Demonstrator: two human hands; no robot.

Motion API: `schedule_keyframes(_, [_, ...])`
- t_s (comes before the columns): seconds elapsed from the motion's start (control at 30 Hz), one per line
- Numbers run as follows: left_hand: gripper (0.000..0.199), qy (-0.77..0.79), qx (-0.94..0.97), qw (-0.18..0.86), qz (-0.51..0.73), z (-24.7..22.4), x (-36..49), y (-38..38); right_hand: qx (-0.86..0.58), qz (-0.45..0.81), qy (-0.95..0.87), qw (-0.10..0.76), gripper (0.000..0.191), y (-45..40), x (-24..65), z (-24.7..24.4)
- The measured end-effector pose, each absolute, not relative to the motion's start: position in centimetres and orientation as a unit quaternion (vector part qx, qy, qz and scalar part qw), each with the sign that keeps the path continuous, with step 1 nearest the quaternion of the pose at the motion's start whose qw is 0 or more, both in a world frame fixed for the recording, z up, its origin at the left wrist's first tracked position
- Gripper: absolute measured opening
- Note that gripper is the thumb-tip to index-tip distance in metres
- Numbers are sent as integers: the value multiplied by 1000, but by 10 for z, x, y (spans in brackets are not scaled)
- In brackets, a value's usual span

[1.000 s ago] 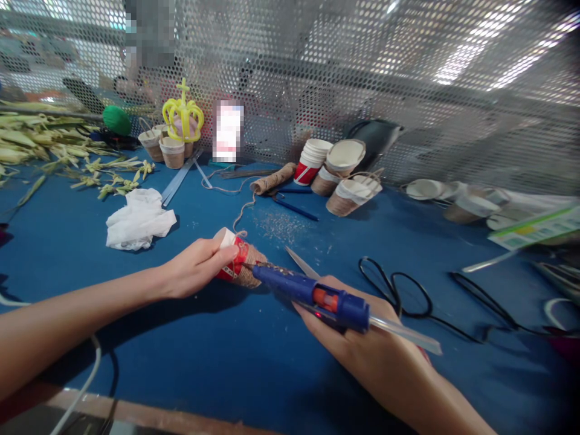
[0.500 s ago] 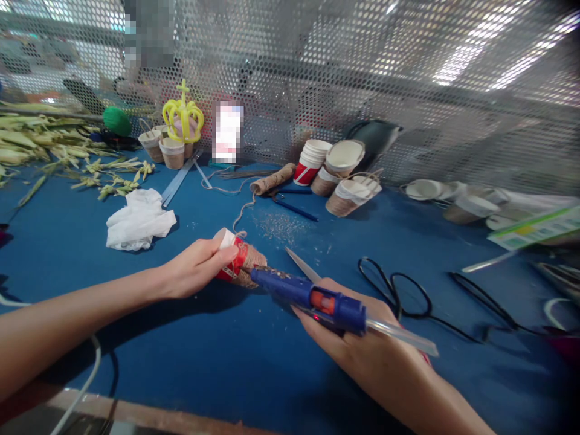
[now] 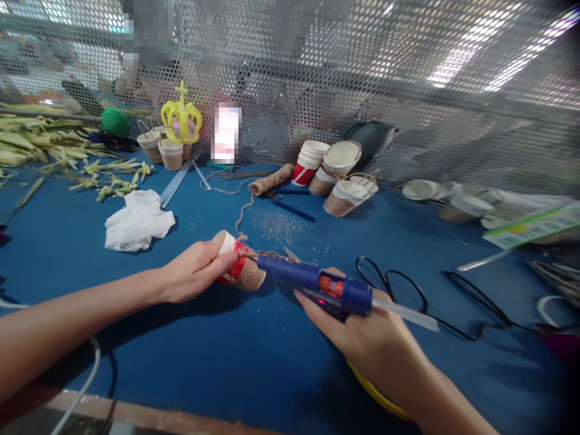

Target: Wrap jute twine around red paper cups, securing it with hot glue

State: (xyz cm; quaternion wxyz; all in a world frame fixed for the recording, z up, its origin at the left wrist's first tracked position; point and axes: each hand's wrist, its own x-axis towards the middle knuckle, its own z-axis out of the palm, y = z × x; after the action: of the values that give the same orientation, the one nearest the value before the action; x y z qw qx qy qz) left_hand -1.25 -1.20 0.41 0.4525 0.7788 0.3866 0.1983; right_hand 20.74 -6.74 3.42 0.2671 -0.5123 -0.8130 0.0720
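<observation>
A red and white paper cup (image 3: pixel 250 275), its lower part wound with brown twine, lies tilted on its side in my left hand (image 3: pixel 194 269). The thumb presses near the cup's rim, and the fingers behind it are partly hidden. My right hand (image 3: pixel 362 338) grips a blue hot glue gun (image 3: pixel 312 281) with a clear glue stick (image 3: pixel 405 312) out of its back end. The gun's nozzle is at the red band of the cup, beside the twine's edge. From the cup a strand of twine (image 3: pixel 242 214) runs back to the twine roll (image 3: pixel 272 180).
Several twine-wrapped cups (image 3: pixel 344 196) stand at the back before a perforated metal screen (image 3: pixel 281 72). A crumpled white tissue (image 3: pixel 138 220), dried husks (image 3: pixel 40 139) and a yellow crown (image 3: pixel 182 118) are at left. A black cord (image 3: pixel 408 278) loops at right.
My right hand has raised the glue gun slightly, and its nozzle now sits higher on the cup's red band. The cup has turned a little. A yellow curved edge now shows under my right wrist.
</observation>
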Motion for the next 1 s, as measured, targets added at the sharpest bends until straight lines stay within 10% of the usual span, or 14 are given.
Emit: schedule_keyframes(1.0, [39, 328, 862, 326, 209, -1, -16, -7, -466, -32, -842, 270, 30, -65, 219, 19])
